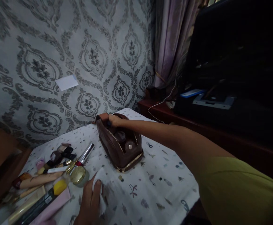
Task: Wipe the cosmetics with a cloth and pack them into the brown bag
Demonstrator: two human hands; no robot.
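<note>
Honestly, the right hand (115,121) is the bit I'd watch. Its fingers dip into the bag's far end, just shy of 12 o'clock, right by the tan strap (103,117). Can't tell if they're pinching something or just poking around in there. The left hand (88,201) is easier to read: fingers pressed together on a bunched white cloth (101,187), about 7 o'clock from the bag.

The brown bag (111,151) itself sits mid-worktop (150,197) with its mouth gaping. Nothing's bracing it, so a hard tug at that far end could tip it, and then the round lidded item (130,146) and the clear one behind it (120,136) might tumble out. The gold zip (134,160) is spread wide too, so its teeth could scrape the wrist or snag whatever gets lifted past.

Further out, that left hand is just beside the gold-lidded jar (78,175) at 8 o'clock. One careless swipe of the cloth could shove it into the cosmetics, and loose cylinders like the silver tube (87,153) would probably roll. The pink tube (53,207) lies way down that side as well. Last one: the white cable (153,107), at roughly 2 o'clock, passes close to the right arm, so a wide elbow swing might catch it.
</note>
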